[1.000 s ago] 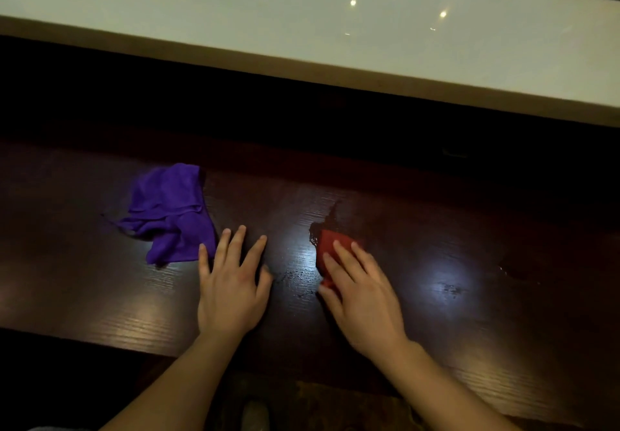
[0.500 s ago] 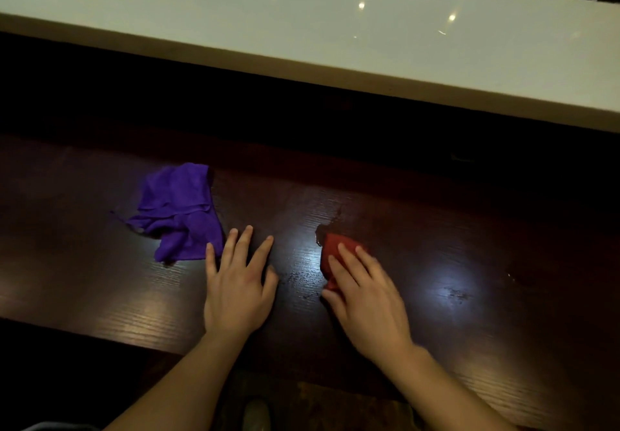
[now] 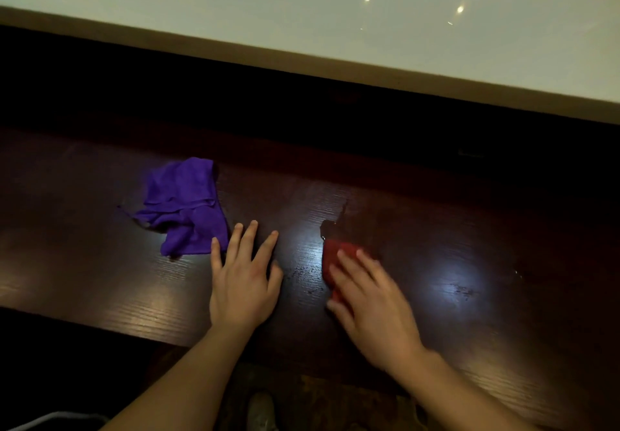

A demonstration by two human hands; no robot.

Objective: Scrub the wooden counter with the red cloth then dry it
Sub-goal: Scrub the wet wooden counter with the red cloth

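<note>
A small folded red cloth point(image 3: 332, 254) lies on the dark wooden counter point(image 3: 469, 249), mostly covered by my right hand point(image 3: 372, 299), which presses on it with straight fingers. A dark wet patch point(image 3: 330, 226) shows just beyond the cloth. My left hand point(image 3: 243, 279) rests flat on the counter with fingers spread, its fingertips beside a crumpled purple cloth point(image 3: 186, 209) that lies to the left.
A raised white ledge point(image 3: 335, 28) runs along the far side, with a dark gap below it. The counter's near edge point(image 3: 100, 323) runs diagonally at lower left. A shoe point(image 3: 261, 410) shows on the floor below.
My right hand with the red cloth has slid slightly toward me, and it is motion-blurred. The left hand stays flat in place.
</note>
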